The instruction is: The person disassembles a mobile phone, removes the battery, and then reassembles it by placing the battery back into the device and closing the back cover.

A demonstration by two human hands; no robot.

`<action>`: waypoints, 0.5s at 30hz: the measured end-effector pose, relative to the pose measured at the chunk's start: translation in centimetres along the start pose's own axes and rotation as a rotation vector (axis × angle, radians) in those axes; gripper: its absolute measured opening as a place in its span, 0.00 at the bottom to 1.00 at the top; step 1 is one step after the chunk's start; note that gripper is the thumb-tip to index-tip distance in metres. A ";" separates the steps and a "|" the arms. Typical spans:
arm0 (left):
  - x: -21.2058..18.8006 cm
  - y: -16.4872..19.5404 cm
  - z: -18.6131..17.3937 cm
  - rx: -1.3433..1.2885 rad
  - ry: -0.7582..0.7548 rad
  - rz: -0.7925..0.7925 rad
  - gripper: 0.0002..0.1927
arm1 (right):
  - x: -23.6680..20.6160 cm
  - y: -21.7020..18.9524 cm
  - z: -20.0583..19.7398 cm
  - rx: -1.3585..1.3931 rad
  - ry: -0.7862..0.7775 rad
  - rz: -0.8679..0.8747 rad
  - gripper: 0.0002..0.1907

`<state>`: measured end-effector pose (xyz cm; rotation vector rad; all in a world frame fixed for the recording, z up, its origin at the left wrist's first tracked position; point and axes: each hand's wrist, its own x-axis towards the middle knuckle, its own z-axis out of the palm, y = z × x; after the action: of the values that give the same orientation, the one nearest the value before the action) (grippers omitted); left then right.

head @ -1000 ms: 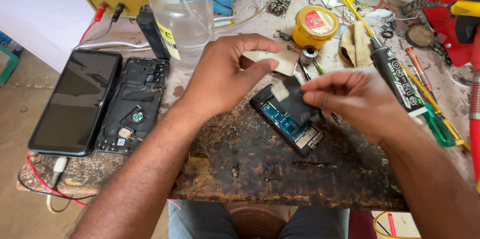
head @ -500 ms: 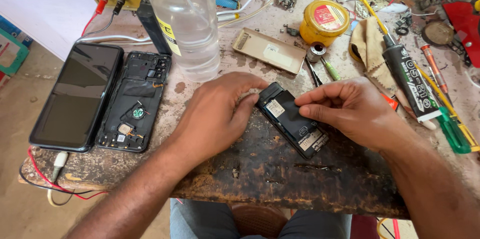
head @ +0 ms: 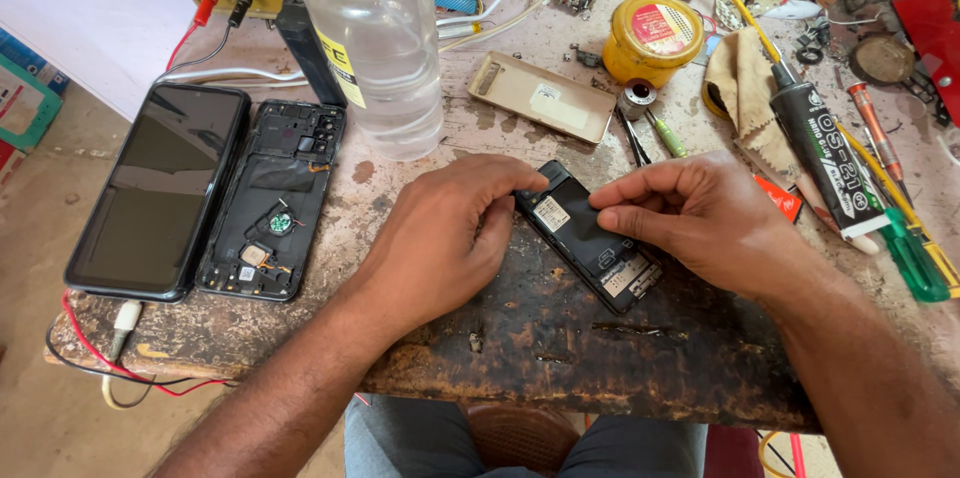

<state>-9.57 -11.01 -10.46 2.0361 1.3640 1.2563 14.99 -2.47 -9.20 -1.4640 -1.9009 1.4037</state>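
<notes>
Workbench [head: 620,338]: worn, stained wooden top, lying under both hands and running off every edge of the view; its far half is sitting under a clutter of tools.

Clear plastic bottle [head: 375,48]: standing upright beyond the left hand, its top cut off by the frame.

Large phone screen [head: 160,188] and opened phone frame [head: 275,198]: lying side by side, well out past the left hand, apart from the work.

Left hand [head: 445,238]: resting knuckles up on the bench, fingers curled, fingertips pressing the near-left corner of the small phone. Not gripping around it, only bearing on its end.

Right hand [head: 700,213]: lying over the phone's right edge, fingers extended flat and pinching along that side. This hand is covering more of the phone and is sitting nearer its middle.

Small black phone [head: 580,233]: lying flat between the two hands, back up, battery bay showing. Its long axis is running diagonally, from the far end at the left fingertips toward the near end below the right hand.

Tan back cover [head: 540,98]: lying loose just beyond both hands.

Yellow tin [head: 652,38], glue tube [head: 825,158], green-handled screwdriver [head: 910,253]: lying beyond and outside the right hand.

Hard to make out: the phone's right edge is hiding under the fingers, so whether anything is being held there cannot be told.
</notes>
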 end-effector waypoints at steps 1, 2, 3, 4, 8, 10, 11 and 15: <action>0.0 0.0 0.0 -0.001 -0.004 -0.001 0.15 | 0.0 0.0 0.0 -0.005 0.005 -0.002 0.12; 0.0 0.0 -0.1 0.007 -0.015 0.014 0.15 | 0.0 0.0 0.1 -0.010 0.011 -0.003 0.12; 0.0 0.1 -0.2 0.015 -0.025 0.030 0.16 | 0.0 0.1 0.1 -0.015 0.016 -0.004 0.12; -0.1 0.1 -0.2 0.022 -0.036 0.045 0.16 | 0.0 0.1 0.2 -0.010 0.011 -0.020 0.12; -0.1 0.0 -0.3 0.106 -0.103 0.113 0.19 | 0.1 0.3 0.2 0.014 -0.006 -0.052 0.13; -0.2 0.0 -0.2 0.133 -0.137 0.096 0.18 | 0.1 0.3 0.3 0.008 0.001 -0.039 0.13; -0.1 0.0 -0.1 0.146 -0.145 0.085 0.17 | 0.1 0.3 0.3 -0.005 0.009 -0.025 0.12; -0.1 -0.1 0.2 0.171 -0.158 0.076 0.18 | 0.0 0.3 0.4 -0.041 0.045 0.014 0.12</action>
<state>-9.48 -11.04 -10.67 2.2695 1.3721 1.0132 14.84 -2.68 -9.68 -1.5177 -1.9062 1.3346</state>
